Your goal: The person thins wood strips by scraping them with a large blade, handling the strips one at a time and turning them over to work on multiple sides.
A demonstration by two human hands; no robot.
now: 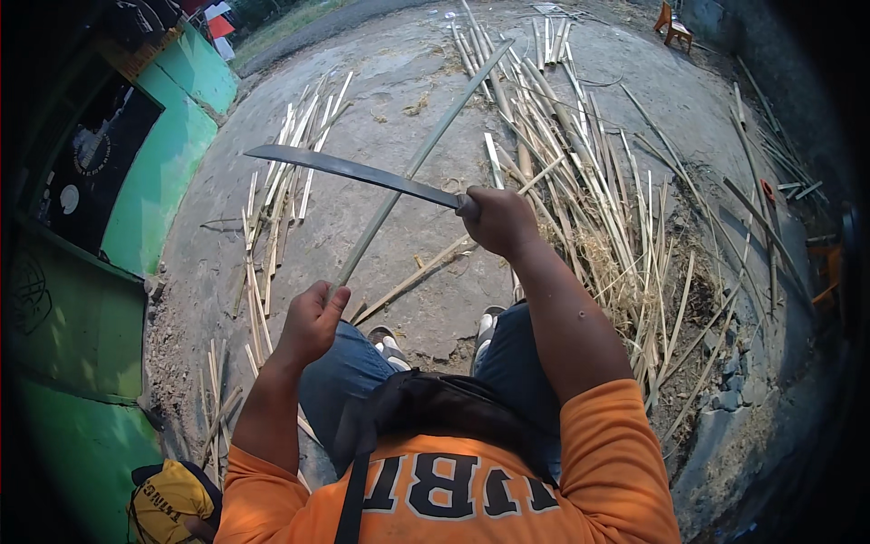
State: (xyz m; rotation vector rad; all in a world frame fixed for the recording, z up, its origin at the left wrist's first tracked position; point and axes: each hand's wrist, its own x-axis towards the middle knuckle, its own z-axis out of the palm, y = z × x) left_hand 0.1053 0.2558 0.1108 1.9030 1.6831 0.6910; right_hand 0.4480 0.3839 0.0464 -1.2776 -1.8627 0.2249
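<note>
Two grips: left hand (313, 325) round pole (433, 140), right hand (503, 223) round machete (353, 169); concrete (331, 231) gap between slat piles (605, 213).

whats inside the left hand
The left hand grips a long greenish strip that runs forward from it. The part inside the grip is covered; the strip's near end cannot be seen.

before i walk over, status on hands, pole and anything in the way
Left hand gripping pole; right hand gripping knife. Knife crosses pole in view, contact unclear. Loose sticks lying left and right.
</note>
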